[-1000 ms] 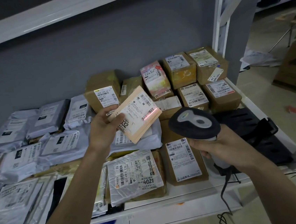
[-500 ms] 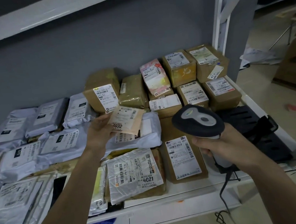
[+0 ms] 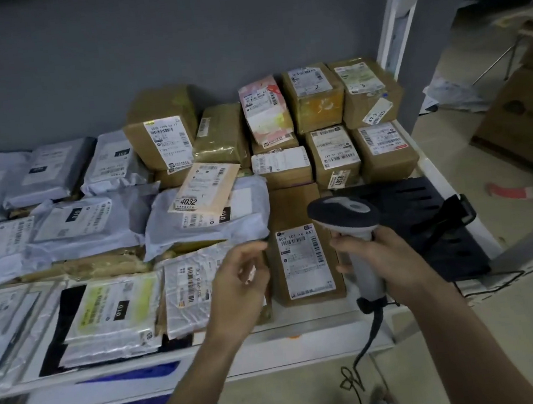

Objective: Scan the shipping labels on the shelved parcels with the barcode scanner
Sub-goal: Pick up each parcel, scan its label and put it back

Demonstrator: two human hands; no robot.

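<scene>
while the right hand (image 3: 393,262) grips the barcode scanner (image 3: 348,223) by its pale handle, head tilted toward the shelf, the left hand (image 3: 237,279) hovers with fingers loosely curled and apart, holding nothing.

item: flat tan parcel marked 4032 (image 3: 206,188). lies tilted on a grey poly mailer (image 3: 207,218) near the middle of the shelf (image 3: 274,349), label up.

item: brown box with white label (image 3: 302,259). stands at the front edge, just beside the scanner head, between the two hands.

item: crinkled silver mailer (image 3: 188,285). front edge, partly under the left hand.

item: stacked cartons (image 3: 329,119). back right corner, labels facing up or forward.

item: grey mailers (image 3: 63,220). left half of the shelf, overlapping.

item: black tray (image 3: 424,218). right edge, behind the scanner.

risks, judged: the tan parcel rests loosely on soft plastic and could slide off if the mailer is tugged. wrinkled film on the silver mailer may bend its barcode and spoil a read. many labels sit close together, so a beam aimed loosely could catch a neighbour's code. the cable (image 3: 368,339) hanging off the front edge could snag.
</scene>
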